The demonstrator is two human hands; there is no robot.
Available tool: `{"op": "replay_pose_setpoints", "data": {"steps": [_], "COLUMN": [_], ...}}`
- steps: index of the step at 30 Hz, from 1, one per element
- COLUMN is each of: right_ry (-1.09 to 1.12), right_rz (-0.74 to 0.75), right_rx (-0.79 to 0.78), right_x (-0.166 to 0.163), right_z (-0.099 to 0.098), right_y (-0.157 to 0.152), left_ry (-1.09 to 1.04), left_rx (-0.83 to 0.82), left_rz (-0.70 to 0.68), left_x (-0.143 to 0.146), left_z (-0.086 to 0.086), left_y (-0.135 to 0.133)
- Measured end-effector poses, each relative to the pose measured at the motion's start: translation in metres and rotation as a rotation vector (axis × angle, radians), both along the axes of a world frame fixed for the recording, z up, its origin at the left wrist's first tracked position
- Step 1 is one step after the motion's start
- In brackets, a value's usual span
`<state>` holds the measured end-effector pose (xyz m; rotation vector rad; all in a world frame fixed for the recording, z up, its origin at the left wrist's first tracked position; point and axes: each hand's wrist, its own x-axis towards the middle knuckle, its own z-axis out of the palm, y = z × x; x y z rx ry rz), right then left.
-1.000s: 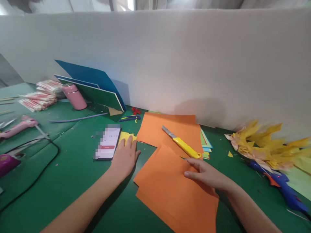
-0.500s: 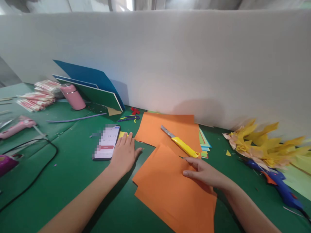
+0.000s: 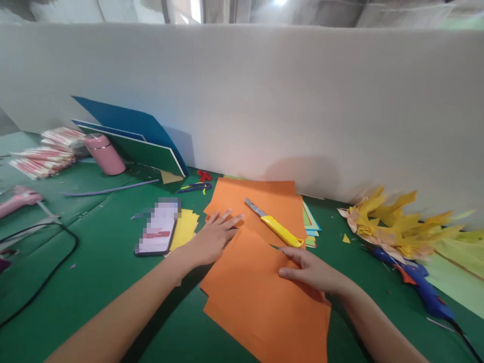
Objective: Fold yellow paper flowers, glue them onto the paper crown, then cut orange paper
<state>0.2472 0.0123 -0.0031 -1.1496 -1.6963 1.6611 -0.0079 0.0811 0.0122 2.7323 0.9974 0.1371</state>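
Note:
My left hand (image 3: 221,234) is open, fingers spread, reaching over the left side of the orange paper. My right hand (image 3: 312,269) grips the right edge of the front orange paper sheets (image 3: 260,292), the thumb lying on top; part of its fingers is hidden. Behind these sheets lies more orange paper (image 3: 230,196). A yellow utility knife (image 3: 282,229) with its blade out rests on that paper, just beyond my right fingertips. Left of my left hand are yellow paper pieces (image 3: 183,229) and a phone (image 3: 157,232).
At the right are yellow paper flowers (image 3: 401,222) and a blue glue gun (image 3: 423,287). On the left stand a pink bottle (image 3: 106,154) and leaning blue boards (image 3: 128,118), with a pink glue gun (image 3: 22,199) nearer. A black cable (image 3: 71,257) crosses the green table.
My left hand has moved right, off the yellow paper beside the phone and over to the orange paper. My right hand stays at the sheets. The view has shifted slightly.

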Motion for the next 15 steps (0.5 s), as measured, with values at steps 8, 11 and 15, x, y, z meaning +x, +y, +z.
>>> {"op": "replay_pose_setpoints", "data": {"steps": [8,11,15], "right_ry": [-0.013,0.008,0.023], "right_rz": [-0.012,-0.013,-0.01], "right_rx": [-0.037,-0.065,-0.062], "right_x": [0.003,0.002,0.0], "right_z": [-0.004,-0.002,0.002], "right_y": [0.001,0.001,0.0], "left_ry": [-0.001,0.01,-0.026], "left_rx": [-0.089,-0.077,-0.106], "left_rz": [-0.057,-0.044,-0.037], "left_x": [0.023,0.029,0.029], "left_z": [0.01,0.012,0.014], "left_y": [0.022,0.019,0.016]}}
